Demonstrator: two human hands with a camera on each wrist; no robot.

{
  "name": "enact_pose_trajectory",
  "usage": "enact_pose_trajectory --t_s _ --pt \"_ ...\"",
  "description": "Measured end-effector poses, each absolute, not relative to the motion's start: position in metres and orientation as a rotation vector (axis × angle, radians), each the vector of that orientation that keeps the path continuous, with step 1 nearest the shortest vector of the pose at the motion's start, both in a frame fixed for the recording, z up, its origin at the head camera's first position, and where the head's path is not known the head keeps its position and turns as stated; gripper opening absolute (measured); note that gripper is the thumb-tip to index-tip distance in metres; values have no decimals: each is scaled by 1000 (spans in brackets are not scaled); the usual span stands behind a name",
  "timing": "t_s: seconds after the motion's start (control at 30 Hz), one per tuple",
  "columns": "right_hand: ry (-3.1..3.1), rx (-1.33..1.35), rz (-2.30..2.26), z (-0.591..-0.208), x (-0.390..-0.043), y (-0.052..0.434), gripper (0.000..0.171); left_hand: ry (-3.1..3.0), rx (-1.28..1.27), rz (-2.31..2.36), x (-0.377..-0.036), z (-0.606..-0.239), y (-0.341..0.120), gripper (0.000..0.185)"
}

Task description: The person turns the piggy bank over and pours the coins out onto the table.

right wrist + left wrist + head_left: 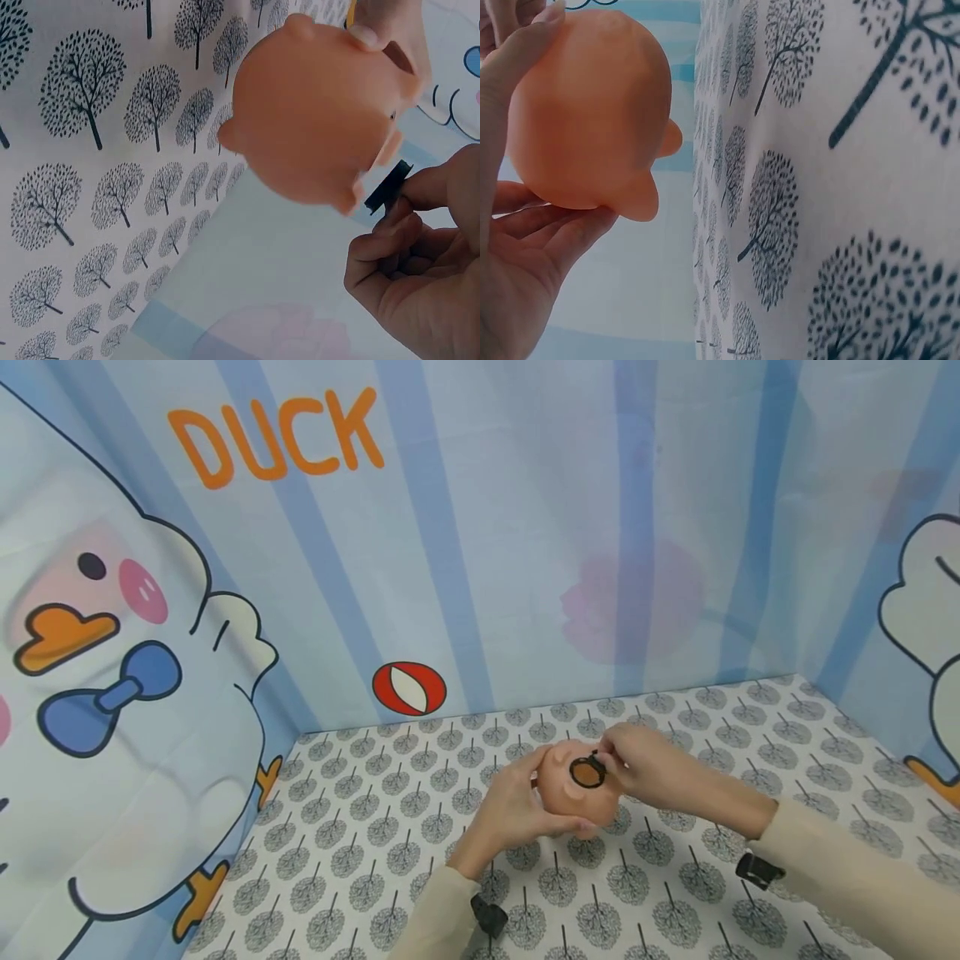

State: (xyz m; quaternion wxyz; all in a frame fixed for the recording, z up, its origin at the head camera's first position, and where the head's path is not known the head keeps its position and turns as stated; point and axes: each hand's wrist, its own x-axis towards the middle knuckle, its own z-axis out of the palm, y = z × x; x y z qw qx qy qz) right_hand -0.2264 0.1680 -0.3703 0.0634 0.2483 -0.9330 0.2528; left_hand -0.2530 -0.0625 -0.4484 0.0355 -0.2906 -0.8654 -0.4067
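A round, peach-orange piggy bank [558, 793] with stubby bumps is held up in the left hand [513, 802], thumb on one side and fingers on the other. In the left wrist view its smooth body [592, 105] and two bumps show. My right hand [637, 764] is at the bank's bumpy side and pinches a small black stopper [388, 187] between thumb and fingers. The right wrist view shows the stopper edge-on, just off the bank's surface. From the head, a black ring with a brownish-orange middle appears at the right fingertips.
Under the hands spreads a white cloth [360, 843] printed with grey trees. Behind it hangs a blue striped curtain [510, 527] with a duck picture [135, 827] on the left. Each wrist wears a black strap device [489, 917].
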Motion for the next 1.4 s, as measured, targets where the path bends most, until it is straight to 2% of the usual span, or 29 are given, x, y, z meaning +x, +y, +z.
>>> enact_pose_trajectory --t_s 0.13,0.33,0.57,1.13,1.4 --pt "-2780 717 732 -368 -227 178 10 -2652 -854 -1317 -254 -448 -67 97" --pt "-2823 596 763 -365 -232 200 14 -2679 -776 -1346 -255 -445 -75 102" --pt "-2824 485 745 -371 -240 234 16 -2647 -781 -1378 -259 -444 -83 98" --pt "-2878 342 743 -411 -257 303 22 -2607 -789 -1363 -261 -444 -90 96" --pt "-2922 312 647 -436 -263 329 21 -2618 -779 -1354 -261 -444 -91 101"
